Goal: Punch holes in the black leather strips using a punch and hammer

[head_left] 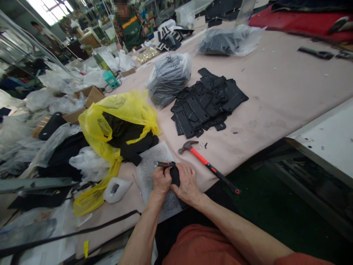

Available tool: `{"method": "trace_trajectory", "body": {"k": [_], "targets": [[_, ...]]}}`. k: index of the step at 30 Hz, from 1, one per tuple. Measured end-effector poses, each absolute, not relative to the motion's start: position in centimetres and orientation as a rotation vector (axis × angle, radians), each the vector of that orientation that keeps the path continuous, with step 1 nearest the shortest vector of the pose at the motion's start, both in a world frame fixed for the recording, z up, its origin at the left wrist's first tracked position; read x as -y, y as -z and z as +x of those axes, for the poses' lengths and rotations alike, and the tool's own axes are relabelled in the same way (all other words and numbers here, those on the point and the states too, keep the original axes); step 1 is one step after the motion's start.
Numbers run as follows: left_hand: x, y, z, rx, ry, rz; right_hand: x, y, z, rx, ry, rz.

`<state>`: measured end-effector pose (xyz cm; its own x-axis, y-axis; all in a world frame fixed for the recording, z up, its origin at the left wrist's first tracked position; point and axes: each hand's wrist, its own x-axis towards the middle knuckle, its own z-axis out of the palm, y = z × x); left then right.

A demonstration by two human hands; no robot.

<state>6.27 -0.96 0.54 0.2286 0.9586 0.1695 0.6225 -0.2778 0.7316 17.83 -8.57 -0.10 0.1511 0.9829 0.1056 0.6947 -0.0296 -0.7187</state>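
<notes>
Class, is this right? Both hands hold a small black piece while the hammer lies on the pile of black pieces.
No: the head view shows the hammer on the table, apart from the pile. Left hand and right hand do hold the small black piece.

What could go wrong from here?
The hammer handle juts past the table edge; an arm could bump it off. The metal tool sits close to the left hand, so a slip might nick fingers gathered around the black piece.
</notes>
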Motion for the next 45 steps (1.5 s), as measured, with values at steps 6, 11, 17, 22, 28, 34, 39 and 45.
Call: {"method": "trace_trajectory", "body": {"k": [6,11,17,22,28,34,39,45], "targets": [[1.0,-0.3,6.4,-1.496,-0.809,2.077,8.7,-0.4,18.1,1.649,-0.583,-1.782],[0.9,0.0,6.2,-1.458,-0.798,2.183,9.0,-1.9,21.8,1.683,-0.474,-1.814],[0.9,0.4,6.3,-1.488,-0.782,2.245,8.8,-2.8,28.6,1.761,-0.447,-2.302],[1.1,0.0,6.4,-1.502,-0.741,2.306,8.1,-2.8,30.2,1.397,-1.102,-2.238],[1.4,-0.2,6.3,-1.474,-0.771,2.290,8.7,-4.5,28.9,0.637,-1.885,-1.737],[1.4,0.1,6.1,-1.458,-0.790,2.257,7.0,-16.9,29.0,1.028,-1.093,-1.631],[1.4,0.5,6.0,-1.431,-0.812,2.250,7.1,-22.6,28.0,1.221,-0.159,-1.399],[1.4,0.6,6.0,-1.438,-0.809,2.252,8.4,-19.2,28.2,2.204,-0.164,-1.675]]}}
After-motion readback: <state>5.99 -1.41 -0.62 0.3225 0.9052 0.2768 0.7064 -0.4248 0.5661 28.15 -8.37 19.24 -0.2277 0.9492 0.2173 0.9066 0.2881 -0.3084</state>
